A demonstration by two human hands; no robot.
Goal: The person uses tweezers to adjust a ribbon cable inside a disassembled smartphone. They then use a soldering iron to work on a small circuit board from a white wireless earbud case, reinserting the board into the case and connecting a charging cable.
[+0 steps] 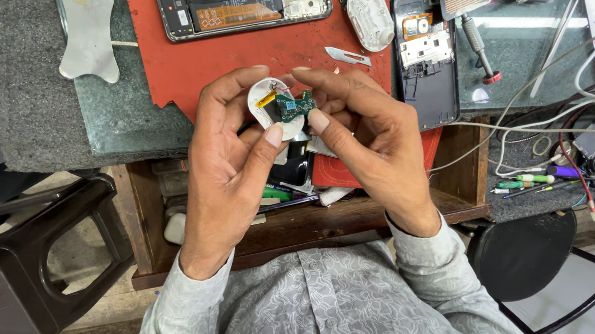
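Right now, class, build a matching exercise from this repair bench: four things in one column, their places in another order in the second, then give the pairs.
Things:
1. small green circuit board
2. scalpel blade
3. opened phone
4. screwdriver

Places:
A. bare on the red mat, beside the white oval cover
B. on the glass, red-tipped end toward the person
C. in the white shell held by both hands
D. at the far edge of the red mat

Pairs: 1-C, 2-A, 3-D, 4-B
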